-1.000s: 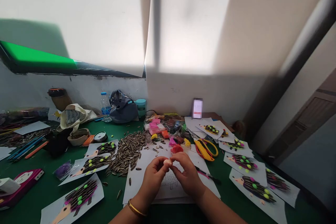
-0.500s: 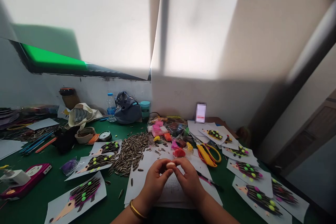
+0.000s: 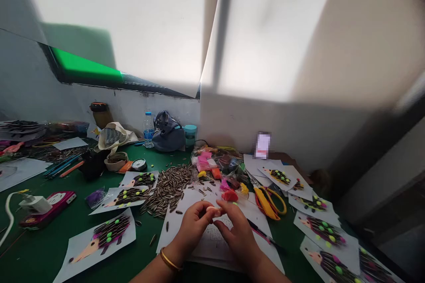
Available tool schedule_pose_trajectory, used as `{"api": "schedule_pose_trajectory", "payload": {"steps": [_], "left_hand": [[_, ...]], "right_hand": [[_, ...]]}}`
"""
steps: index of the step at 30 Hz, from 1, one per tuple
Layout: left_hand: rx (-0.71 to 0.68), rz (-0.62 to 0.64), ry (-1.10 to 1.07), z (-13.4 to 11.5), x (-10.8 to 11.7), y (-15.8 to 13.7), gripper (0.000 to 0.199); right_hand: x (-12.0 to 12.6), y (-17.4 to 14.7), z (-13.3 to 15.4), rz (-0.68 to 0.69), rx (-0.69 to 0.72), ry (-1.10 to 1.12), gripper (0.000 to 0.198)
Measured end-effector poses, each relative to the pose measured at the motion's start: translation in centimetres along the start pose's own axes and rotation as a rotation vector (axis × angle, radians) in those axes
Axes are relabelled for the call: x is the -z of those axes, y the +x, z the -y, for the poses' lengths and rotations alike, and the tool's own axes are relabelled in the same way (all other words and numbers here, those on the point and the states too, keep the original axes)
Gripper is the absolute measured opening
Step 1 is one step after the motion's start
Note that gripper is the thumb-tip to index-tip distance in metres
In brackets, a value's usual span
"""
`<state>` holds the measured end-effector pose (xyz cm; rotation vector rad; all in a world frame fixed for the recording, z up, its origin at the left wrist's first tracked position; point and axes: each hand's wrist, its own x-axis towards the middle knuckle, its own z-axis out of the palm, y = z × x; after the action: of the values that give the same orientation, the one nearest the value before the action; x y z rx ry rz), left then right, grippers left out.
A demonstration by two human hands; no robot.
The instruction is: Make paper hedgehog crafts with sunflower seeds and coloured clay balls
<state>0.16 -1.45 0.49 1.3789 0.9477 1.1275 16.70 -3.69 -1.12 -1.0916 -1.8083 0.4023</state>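
Observation:
A small lump of peach modelling clay (image 3: 214,211) is between my two hands, above the white paper. My left hand (image 3: 194,230) pinches it between thumb and fingers; a gold bangle circles that wrist. Bent around the clay's right end are the fingers of my right hand (image 3: 237,232), its thumb slightly lower. Beneath them lies a paper sheet (image 3: 186,219) with a faint pencil drawing, partly covered by my hands. A dark pen (image 3: 262,232) rests on the sheet beside my right hand. Just beyond are clay packets (image 3: 229,195) in red, pink and yellow.
Sunflower seeds (image 3: 169,188) are heaped left of the paper. Yellow-handled scissors (image 3: 267,203) lie to the right. Hedgehog pictures (image 3: 99,241) made with seeds flank both sides. Toward the wall stand a water bottle (image 3: 148,130), a blue bag (image 3: 168,135) and a phone (image 3: 263,145).
The clay now looks longer and tilted between my fingers, and my right thumb has moved apart from the left one. The view has shifted, so the table's things appear further right.

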Motion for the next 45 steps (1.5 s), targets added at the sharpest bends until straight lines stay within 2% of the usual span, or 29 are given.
{"api": "schedule_pose_trajectory", "payload": {"steps": [2, 4, 10, 13, 19, 23, 28, 31, 34, 38, 41, 45], "left_hand": [[0.017, 0.035, 0.01, 0.1, 0.1, 0.1, 0.035], [0.006, 0.05, 0.043, 0.5, 0.3, 0.1, 0.036], [-0.046, 0.055, 0.072, 1.9, 0.5, 0.3, 0.046], [-0.08, 0.007, 0.128, 2.0, 0.2, 0.5, 0.035], [-0.053, -0.031, -0.07, 2.1, 0.1, 0.9, 0.029], [-0.055, -0.022, -0.05, 2.7, 0.0, 1.0, 0.026], [-0.093, -0.017, -0.019, 3.0, 0.0, 0.6, 0.021], [-0.15, 0.005, -0.038, 2.7, 0.4, 0.7, 0.02], [-0.185, -0.083, -0.029, 2.5, 0.8, 1.1, 0.017], [-0.104, -0.18, -0.063, 2.9, 1.0, 1.7, 0.031], [-0.09, -0.141, 0.0, 2.9, 1.1, 1.8, 0.035], [-0.147, -0.053, 0.17, 2.6, 1.3, 1.7, 0.033]], "right_hand": [[0.2, 0.2, 0.3, 0.026, -0.002, -0.005, 0.024], [0.5, 0.4, 0.7, 0.03, -0.002, -0.016, 0.017], [1.1, 0.4, 0.7, 0.012, -0.001, -0.049, 0.019], [1.0, 0.2, 0.2, 0.021, 0.017, -0.069, 0.021], [0.4, 0.3, -0.5, -0.048, 0.027, -0.051, 0.035], [0.1, 0.7, -0.1, -0.043, -0.007, 0.016, 0.013], [-0.5, 1.2, -0.3, -0.072, -0.024, 0.029, 0.007], [-1.0, 1.7, -0.5, -0.119, -0.001, 0.01, 0.016], [-1.3, 2.3, -0.2, -0.085, 0.089, -0.033, 0.017], [-1.0, 2.9, 0.4, -0.058, 0.165, -0.083, 0.015], [-0.7, 2.8, 0.4, -0.07, 0.168, -0.085, 0.014], [-0.7, 2.6, 0.4, -0.117, 0.165, -0.058, 0.016]]}}
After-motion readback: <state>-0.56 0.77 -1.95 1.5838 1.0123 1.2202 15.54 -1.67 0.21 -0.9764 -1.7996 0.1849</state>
